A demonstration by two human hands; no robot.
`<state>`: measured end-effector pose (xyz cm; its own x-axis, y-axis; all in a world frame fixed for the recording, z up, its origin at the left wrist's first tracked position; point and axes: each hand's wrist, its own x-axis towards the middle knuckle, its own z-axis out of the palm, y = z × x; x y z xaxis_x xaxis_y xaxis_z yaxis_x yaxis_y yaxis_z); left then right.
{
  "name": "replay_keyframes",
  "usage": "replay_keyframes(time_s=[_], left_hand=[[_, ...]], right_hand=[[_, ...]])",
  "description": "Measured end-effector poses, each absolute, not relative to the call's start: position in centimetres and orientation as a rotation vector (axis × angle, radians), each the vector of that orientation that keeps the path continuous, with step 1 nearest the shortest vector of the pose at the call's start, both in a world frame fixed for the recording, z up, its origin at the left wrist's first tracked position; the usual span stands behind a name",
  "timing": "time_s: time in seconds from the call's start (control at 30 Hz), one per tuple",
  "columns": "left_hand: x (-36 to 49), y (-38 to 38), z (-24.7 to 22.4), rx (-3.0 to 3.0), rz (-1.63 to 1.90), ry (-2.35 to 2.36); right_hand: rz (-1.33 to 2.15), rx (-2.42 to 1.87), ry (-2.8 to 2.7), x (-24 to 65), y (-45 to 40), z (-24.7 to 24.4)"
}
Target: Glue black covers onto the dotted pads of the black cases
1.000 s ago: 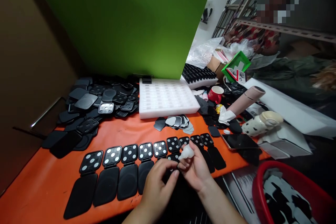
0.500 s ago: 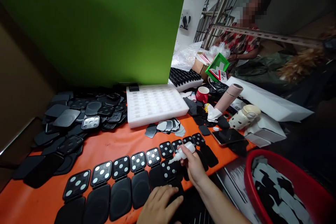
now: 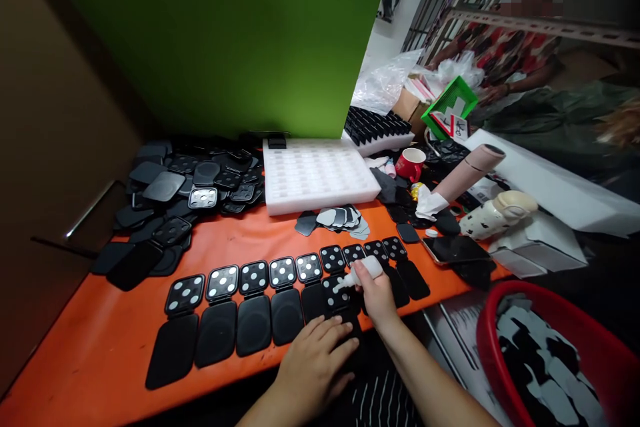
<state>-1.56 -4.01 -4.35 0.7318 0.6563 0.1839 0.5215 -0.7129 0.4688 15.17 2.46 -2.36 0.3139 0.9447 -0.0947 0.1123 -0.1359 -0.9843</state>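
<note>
Squeeze bottle: the white squeeze bottle (image 3: 369,268) is in the right hand (image 3: 376,295), tilted, its narrow nozzle (image 3: 343,284) aimed down and leftward at a dotted panel.
Right grip: grasping the bottle, with fingers and thumb wrapped about its body.
Case being worked: an unfolded black case (image 3: 331,298) sits in front of the row, pale round dots on its upper panel; the nozzle tip is right at that face, though whether it touches cannot be told.
Left grip: released, the left hand (image 3: 316,361) lying palm down with fingers spread at the lower part of this case.
Row behind: nine dotted panels (image 3: 254,276) run across the orange worktop (image 3: 95,340), with plain black flaps (image 3: 216,333) folded out toward the person.
Beyond the row: a small heap of grey and black cut pieces (image 3: 345,219) lies just before a white foam tray (image 3: 320,173).
Left side: a large jumbled pile of black cases (image 3: 165,187).
Right side: a smartphone (image 3: 456,249), cream speckled bottle (image 3: 495,217), pink tumbler (image 3: 470,172) and red mug (image 3: 412,167).
Lower right: a red tub (image 3: 487,343) containing grey and black pieces.
Background: a green partition (image 3: 225,47); to its right, a person in a patterned top (image 3: 515,53).
</note>
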Motion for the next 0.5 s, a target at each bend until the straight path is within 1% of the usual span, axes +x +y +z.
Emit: replay_keyframes(time_s=[0.23, 0.5], left_hand=[[-1.52, -4.04, -4.22, 2.506, 0.473, 0.909], [-1.52, -4.06, -4.32, 2.494, 0.433, 0.911]], right_hand=[[0.78, -1.61, -1.209, 14.95, 2.55, -2.87], [0.756, -1.602, -1.277, 15.08, 2.61, -3.29]])
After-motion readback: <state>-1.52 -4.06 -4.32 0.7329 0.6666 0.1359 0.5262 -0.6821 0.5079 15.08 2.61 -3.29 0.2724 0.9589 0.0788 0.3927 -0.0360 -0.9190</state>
